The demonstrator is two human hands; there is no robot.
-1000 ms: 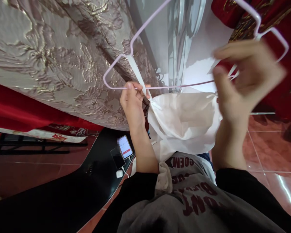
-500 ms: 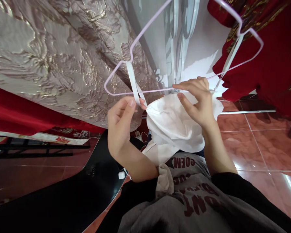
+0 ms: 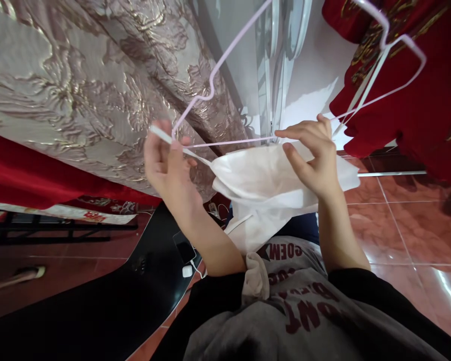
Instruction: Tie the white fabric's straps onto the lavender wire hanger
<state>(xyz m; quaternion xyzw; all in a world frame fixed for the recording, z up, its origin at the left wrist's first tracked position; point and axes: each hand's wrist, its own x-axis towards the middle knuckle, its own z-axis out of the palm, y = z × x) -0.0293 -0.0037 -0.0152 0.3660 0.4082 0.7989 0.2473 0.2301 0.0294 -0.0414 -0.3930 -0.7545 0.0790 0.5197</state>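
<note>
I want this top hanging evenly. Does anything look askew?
Yes. The left strap is off the hanger notch, pulled taut sideways by the left hand, while the right strap runs up to its notch. The white top hangs bunched in the right hand.

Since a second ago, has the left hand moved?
Yes. The left hand has shifted left, away from the window frame, pulling the strap with it.

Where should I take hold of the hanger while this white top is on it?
Probably the hanger by the bare middle of its bottom bar, from above: it runs straight and free between the left hand and right hand, while the white top hangs right beneath it.
</note>
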